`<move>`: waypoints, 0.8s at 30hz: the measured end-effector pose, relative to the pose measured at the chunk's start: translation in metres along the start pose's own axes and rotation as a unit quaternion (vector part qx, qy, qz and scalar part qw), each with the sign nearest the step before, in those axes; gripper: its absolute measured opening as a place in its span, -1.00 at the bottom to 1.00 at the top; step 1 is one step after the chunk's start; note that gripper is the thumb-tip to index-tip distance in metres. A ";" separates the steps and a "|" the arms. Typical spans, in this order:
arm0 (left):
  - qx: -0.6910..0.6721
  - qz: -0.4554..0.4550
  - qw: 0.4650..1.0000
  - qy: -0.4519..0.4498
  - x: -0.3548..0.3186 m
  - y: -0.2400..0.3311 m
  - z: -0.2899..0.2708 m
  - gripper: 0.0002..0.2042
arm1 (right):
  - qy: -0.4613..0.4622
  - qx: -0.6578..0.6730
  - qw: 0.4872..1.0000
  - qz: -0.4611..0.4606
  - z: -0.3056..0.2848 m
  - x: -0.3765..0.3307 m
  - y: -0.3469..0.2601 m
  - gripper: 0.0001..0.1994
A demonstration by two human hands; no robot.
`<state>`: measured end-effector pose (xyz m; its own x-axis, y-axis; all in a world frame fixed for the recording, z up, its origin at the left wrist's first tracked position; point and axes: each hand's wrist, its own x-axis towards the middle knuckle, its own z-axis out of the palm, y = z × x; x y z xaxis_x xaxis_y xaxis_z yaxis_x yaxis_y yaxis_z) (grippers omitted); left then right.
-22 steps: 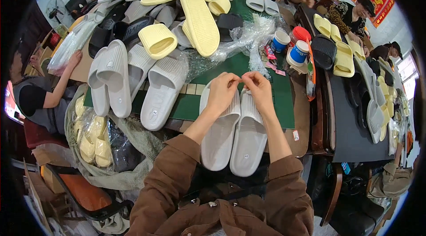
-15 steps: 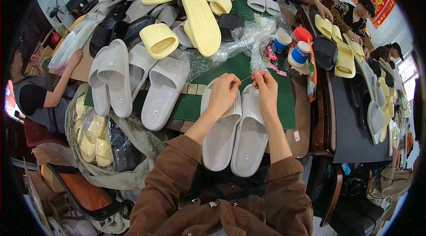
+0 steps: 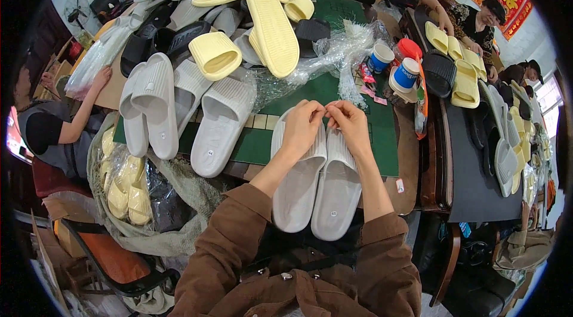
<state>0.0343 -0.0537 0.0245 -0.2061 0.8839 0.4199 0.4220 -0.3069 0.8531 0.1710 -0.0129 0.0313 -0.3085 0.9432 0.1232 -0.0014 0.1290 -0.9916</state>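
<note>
A pair of grey slide sandals (image 3: 335, 198) lies side by side in front of me, toes pointing away. My left hand (image 3: 303, 126) is closed in a pinch over the left sandal's strap. Just beside it, my right hand (image 3: 347, 121) pinches as well, above the right sandal's strap, and the fingertips of both meet. What sits between them is too small to see now; a thin strand showed there earlier. A bundle of thin clear strands (image 3: 352, 81) lies on the green table mat (image 3: 382, 144) beyond my hands.
More grey slides (image 3: 215, 132) stand at left, below a heap of yellow slides (image 3: 271, 31), grey and black ones. Blue-and-white cups (image 3: 380, 57) and a red lid (image 3: 409, 48) stand at right. A sack (image 3: 203, 209) holds bagged slides. Several people work around the table.
My hands have come together, right hand moving left to meet the left; the strand between them no longer shows. The person across has lifted the grey slides from the table.
</note>
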 end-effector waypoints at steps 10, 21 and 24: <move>-0.001 -0.009 1.000 -0.016 -0.001 0.006 -0.002 -0.95 | 0.073 0.078 0.994 -0.008 -0.005 -0.001 -0.003 -0.85; -0.004 0.013 1.000 0.007 -0.003 0.000 0.000 -0.94 | -0.021 0.026 0.999 0.040 -0.003 -0.002 -0.005 -0.91; -0.004 0.013 1.000 -0.002 -0.002 0.000 0.000 -0.94 | -0.005 0.040 0.999 0.016 -0.001 -0.002 -0.005 -0.91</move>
<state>0.0350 -0.0559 0.0237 -0.1921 0.8766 0.4411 0.4207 -0.3325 0.8440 0.1726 -0.0154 0.0355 -0.3187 0.9434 0.0919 -0.0670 0.0743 -0.9950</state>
